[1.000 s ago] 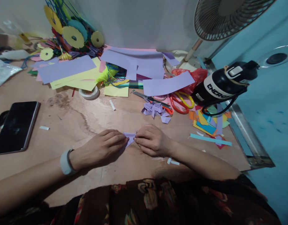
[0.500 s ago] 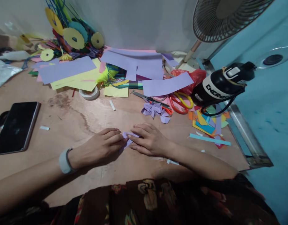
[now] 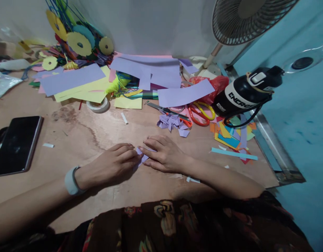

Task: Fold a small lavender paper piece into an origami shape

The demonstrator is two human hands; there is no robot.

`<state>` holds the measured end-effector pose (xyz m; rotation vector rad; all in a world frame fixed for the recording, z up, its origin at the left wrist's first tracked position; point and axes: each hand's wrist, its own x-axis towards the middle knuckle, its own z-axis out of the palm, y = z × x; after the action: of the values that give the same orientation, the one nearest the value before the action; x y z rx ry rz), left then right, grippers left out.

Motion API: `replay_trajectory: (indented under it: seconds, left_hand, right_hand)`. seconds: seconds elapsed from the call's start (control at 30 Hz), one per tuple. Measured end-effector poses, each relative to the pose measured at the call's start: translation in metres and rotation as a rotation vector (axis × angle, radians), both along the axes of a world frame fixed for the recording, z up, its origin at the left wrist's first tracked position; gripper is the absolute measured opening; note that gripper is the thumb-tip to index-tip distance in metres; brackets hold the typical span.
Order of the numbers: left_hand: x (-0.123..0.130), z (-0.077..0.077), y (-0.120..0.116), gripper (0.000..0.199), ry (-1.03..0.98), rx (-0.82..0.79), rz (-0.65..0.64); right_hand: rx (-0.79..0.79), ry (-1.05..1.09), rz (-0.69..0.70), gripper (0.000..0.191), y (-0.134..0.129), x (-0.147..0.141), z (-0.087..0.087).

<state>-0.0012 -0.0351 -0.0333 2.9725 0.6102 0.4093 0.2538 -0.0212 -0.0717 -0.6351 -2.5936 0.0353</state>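
**On the bare wood of the table (image 3: 72, 140), two hands close in on a small purple paper (image 3: 145, 158)**

In the head view, the purple paper lies on the table near its front edge, midway between the hands and partly covered by them. The left hand (image 3: 112, 161) comes in from the left, palm down, its forearm slanting up and a grey wristband (image 3: 73, 180) around the wrist. Its fingers are bent together and grasp the paper's left part; how the thumb sits beneath them cannot be told. The right hand (image 3: 161, 154) reaches in from the right, palm down and wrist low, fingers loosely spread rather than clenched. Its index finger stretches leftward across the paper, the tip close to the left fingertips, while the thumb lies apart on the nearer side, with purple showing between.

Beyond the right hand sits a cluster of folded purple pieces (image 3: 170, 121), just beside the red-handled scissors (image 3: 198, 121). A phone (image 3: 18, 143) lies well apart, on the left.
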Motion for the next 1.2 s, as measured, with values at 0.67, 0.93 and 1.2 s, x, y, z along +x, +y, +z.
replay_trajectory:
  seconds: [0.67, 0.93, 1.2]
  left_hand:
    - [-0.001, -0.003, -0.002, 0.024, -0.04, -0.002, 0.022]
    - [-0.001, -0.003, -0.002, 0.026, -0.03, -0.013, 0.009]
    - [-0.002, -0.003, -0.002, 0.026, -0.009, -0.029, 0.01]
  right_hand:
    - [0.096, 0.207, 0.079, 0.012, 0.002, 0.027, 0.014]
    - [0.061, 0.242, 0.036, 0.016, 0.004, 0.031, 0.016]
    - [0.018, 0.1, 0.093, 0.035, 0.005, 0.024, 0.011]
